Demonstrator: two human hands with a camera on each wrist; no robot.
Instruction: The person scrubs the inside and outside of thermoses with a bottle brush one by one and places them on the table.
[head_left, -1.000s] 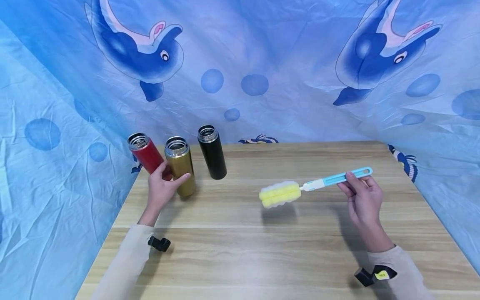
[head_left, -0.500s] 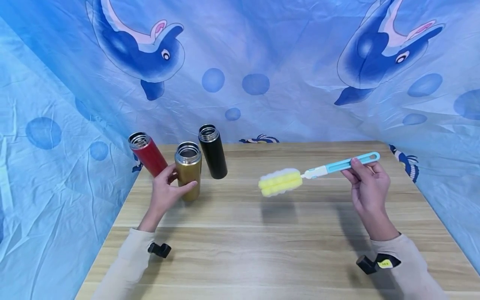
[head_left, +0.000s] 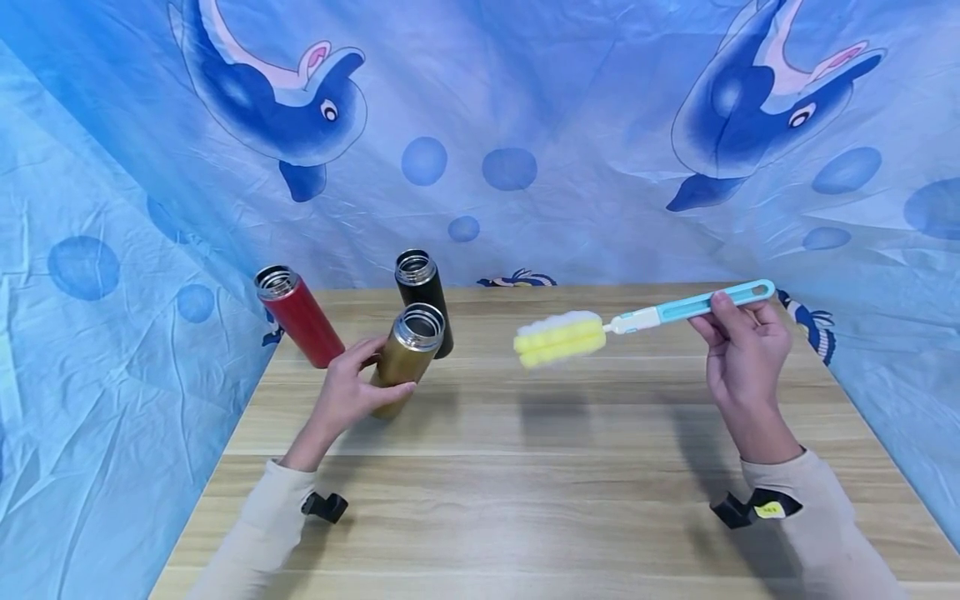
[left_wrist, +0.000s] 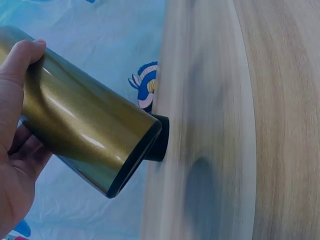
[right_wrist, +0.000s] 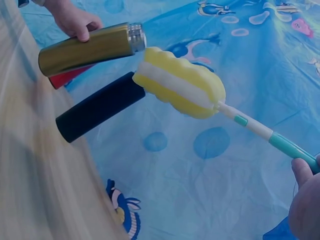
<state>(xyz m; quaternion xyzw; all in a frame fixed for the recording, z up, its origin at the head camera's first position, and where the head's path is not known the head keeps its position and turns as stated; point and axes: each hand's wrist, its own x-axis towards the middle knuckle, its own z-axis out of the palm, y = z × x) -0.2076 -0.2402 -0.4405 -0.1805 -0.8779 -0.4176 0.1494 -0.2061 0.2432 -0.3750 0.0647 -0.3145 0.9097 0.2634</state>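
Gold btl [head_left: 406,360], 1: tilted, clear of table [head_left: 525,517], inward of far-left corner; L hand [head_left: 356,382] grips mid-body. We'd est. stiff metal, light, slick; best held there. Brush [head_left: 636,320], 1: aloft, R hand [head_left: 750,354] pinching plastic handle [head_left: 678,308]; head [head_left: 558,339] prob. soft sponge, ribbed. Blk btl [head_left: 429,293], far edge; red btl [head_left: 302,321], far-left corner; smooth cylinders.

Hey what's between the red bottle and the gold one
In the head view, the left hand lies partly between the red bottle and the gold bottle, which it grips.
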